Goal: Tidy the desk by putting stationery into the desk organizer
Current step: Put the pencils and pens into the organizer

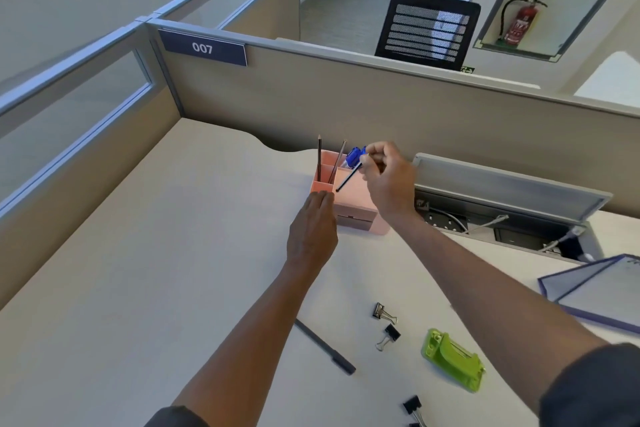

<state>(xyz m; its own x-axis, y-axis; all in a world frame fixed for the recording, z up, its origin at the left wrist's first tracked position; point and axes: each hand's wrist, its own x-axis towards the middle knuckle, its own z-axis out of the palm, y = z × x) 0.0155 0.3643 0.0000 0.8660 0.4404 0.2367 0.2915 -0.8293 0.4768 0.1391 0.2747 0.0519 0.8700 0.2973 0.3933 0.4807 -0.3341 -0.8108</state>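
Observation:
A pink desk organizer [353, 206] stands near the back of the desk with two pencils [319, 158] upright in its rear compartment. My left hand [313, 229] rests flat against its front left corner. My right hand [386, 173] hovers over the organizer, pinching a thin dark pen [347, 180] that slants down toward the front compartment. A blue-capped item [354, 157] sits right beside my fingers. On the near desk lie a grey pen [325, 347], three black binder clips [382, 311] and a green stapler-like tool [452, 359].
A beige partition with a "007" plate [204, 48] closes the back and left. An open cable tray [502, 211] with sockets and wires sits right of the organizer. A purple-edged folder [599, 288] lies at the right edge.

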